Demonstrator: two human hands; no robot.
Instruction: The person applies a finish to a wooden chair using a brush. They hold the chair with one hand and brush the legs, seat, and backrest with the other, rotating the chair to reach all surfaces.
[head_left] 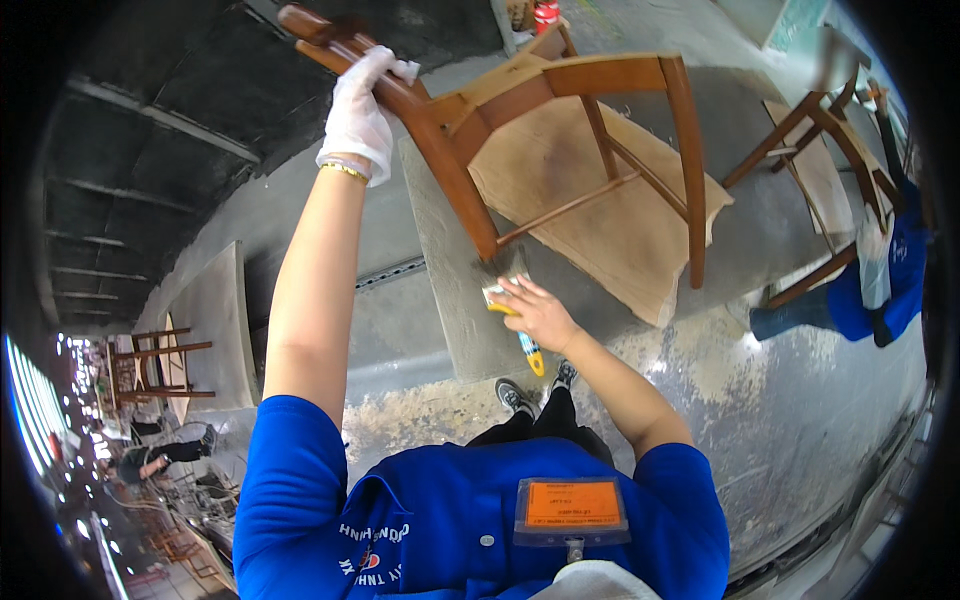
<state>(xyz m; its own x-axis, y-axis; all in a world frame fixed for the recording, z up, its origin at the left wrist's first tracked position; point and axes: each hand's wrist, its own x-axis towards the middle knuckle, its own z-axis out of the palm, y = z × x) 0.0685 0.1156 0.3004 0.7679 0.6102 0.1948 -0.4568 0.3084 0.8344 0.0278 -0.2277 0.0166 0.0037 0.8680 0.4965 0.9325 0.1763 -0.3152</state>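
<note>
My left hand (360, 115), in a white glove, is closed around the upper part of a brown wooden chair frame (610, 77), tilting it over the low grey platform. In my bare right hand (540, 318) is a paintbrush (528, 348) with a yellow and blue handle. Its dark bristles are at the lower end of the near chair leg (462, 185); whether they touch the wood is hard to tell. Beneath the chair lies a sheet of brown cardboard (640, 265).
At right, another person (890, 270) in blue stands by a second wooden chair (835, 130). More chair frames (165, 360) stand on the far left near a grey board (225, 330). A dark panelled wall (150, 150) rises at upper left. A red container (546, 14) sits at the top.
</note>
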